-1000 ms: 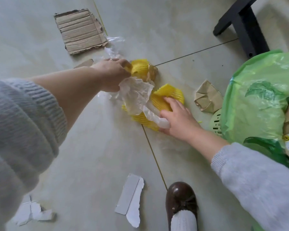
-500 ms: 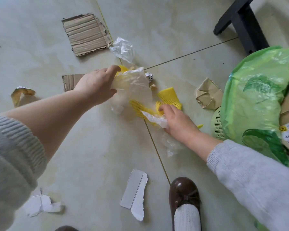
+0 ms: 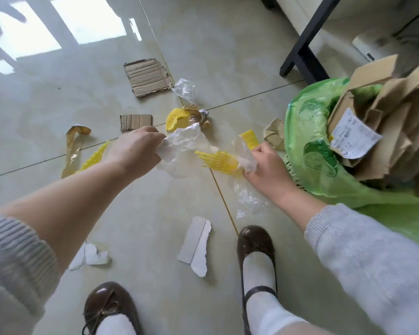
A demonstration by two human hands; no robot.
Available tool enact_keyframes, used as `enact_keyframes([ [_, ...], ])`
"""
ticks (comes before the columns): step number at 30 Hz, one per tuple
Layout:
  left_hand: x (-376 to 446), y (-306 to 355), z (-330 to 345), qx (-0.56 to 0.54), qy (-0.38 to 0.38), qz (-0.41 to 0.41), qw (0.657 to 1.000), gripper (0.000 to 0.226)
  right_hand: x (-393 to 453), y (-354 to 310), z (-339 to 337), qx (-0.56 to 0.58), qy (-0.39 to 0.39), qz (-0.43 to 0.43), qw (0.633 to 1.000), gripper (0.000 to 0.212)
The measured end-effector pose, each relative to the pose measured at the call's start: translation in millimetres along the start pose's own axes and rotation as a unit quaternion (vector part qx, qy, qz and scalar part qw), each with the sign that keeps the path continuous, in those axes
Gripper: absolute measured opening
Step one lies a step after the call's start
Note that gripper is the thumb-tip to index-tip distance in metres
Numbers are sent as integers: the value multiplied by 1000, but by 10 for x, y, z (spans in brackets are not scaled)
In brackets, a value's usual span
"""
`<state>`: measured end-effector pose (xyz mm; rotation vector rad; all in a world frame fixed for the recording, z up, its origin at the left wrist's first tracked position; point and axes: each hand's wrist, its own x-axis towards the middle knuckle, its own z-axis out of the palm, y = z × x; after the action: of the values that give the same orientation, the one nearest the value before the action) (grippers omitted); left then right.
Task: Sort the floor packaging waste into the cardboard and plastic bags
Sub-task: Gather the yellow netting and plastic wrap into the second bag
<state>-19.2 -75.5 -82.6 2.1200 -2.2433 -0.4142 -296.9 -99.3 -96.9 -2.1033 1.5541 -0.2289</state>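
Note:
My left hand [image 3: 137, 147] grips a crumpled clear plastic film [image 3: 184, 143] lifted off the floor. My right hand [image 3: 264, 163] grips yellow foam netting [image 3: 219, 160] together with another clear plastic wrap [image 3: 243, 151]. Both hands hover over the tile floor, left of the green plastic bag [image 3: 307, 141], which holds several pieces of brown cardboard [image 3: 385, 112]. More yellow netting [image 3: 177, 117] lies on the floor behind the film, next to a brown crumpled wrapper.
Scattered on the floor: a corrugated cardboard square [image 3: 146, 77], a small cardboard strip [image 3: 136, 122], clear film [image 3: 185, 89], a yellow net strip [image 3: 94, 155], brown tape [image 3: 74, 146], folded brown paper [image 3: 273, 134], white torn card [image 3: 196, 245] and white scraps [image 3: 90, 255]. A black table leg [image 3: 302, 49] stands behind the bag.
Both hands have risen from the floor with the plastic and yellow netting, and the view has pulled back and tilted up, revealing my shoes and the cardboard inside the green bag.

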Motion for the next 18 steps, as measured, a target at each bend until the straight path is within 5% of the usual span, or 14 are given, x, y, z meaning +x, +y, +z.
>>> enact_keyframes([
  [6,-694,835,-554,-6,20,64,998,4,-944,-310,-616,56,47,13,997,37],
  [10,-1124,1546,-865,7,34,107,994,18,-1725,-367,-1040,92,84,36,992,8],
  [12,-1294,1905,-935,5,44,139,989,26,-2102,-309,-1266,103,110,54,987,26],
  [18,-1578,2995,-1072,-30,55,201,978,34,-2906,216,-1855,130,172,185,959,15],
])
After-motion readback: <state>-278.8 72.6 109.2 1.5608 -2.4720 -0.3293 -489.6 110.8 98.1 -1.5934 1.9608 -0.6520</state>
